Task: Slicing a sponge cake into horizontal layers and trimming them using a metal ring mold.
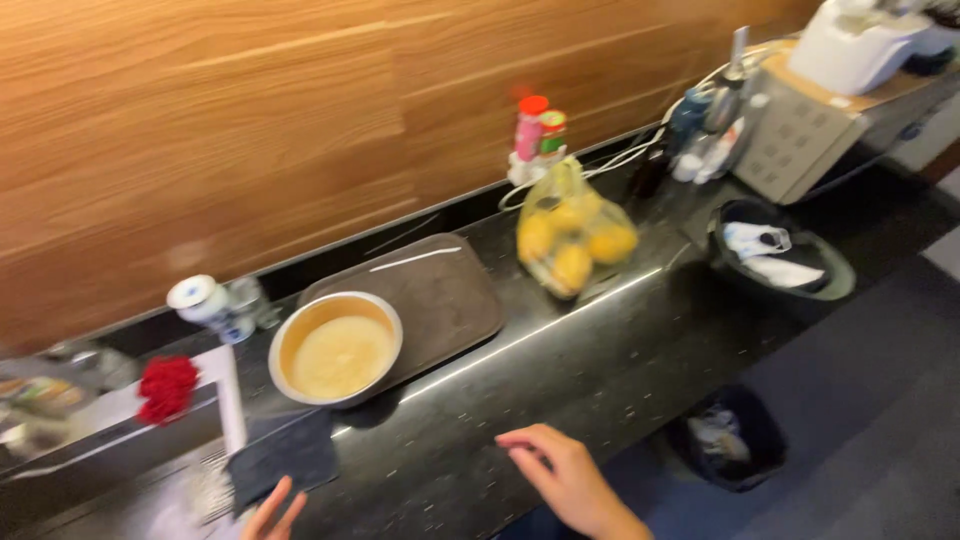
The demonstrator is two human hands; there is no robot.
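Resting flat on the front edge of the black stone counter (pixel 640 350), the right hand (pixel 565 480) has its fingers spread and loose, gripping nothing. The left hand (pixel 272 515) shows only as a few fingertips at the bottom edge of the view, loose and empty, just below a dark cloth (pixel 285 455) that lies on the counter beside a sink (pixel 110 470).

Nearest the hands, just beyond the cloth, stands a metal bowl (pixel 335 348) filled with a pale yellowish liquid. It sits at the near left corner of a brown tray (pixel 440 290), which reaches back toward the wooden wall (pixel 250 120).

Left of the bowl lies a small blue-and-white ceramic jar (pixel 205 303), and near the sink rim a red scrubber (pixel 167 388). To the right of the tray stands a clear plastic bag of yellow fruit (pixel 572 235), with a red-capped bottle (pixel 530 130) behind it against the wall. Farther right lies a dark round basin (pixel 835 280) holding white items, and beyond it a beige appliance (pixel 800 140). On the floor below the counter sits a dark bin (pixel 755 440).
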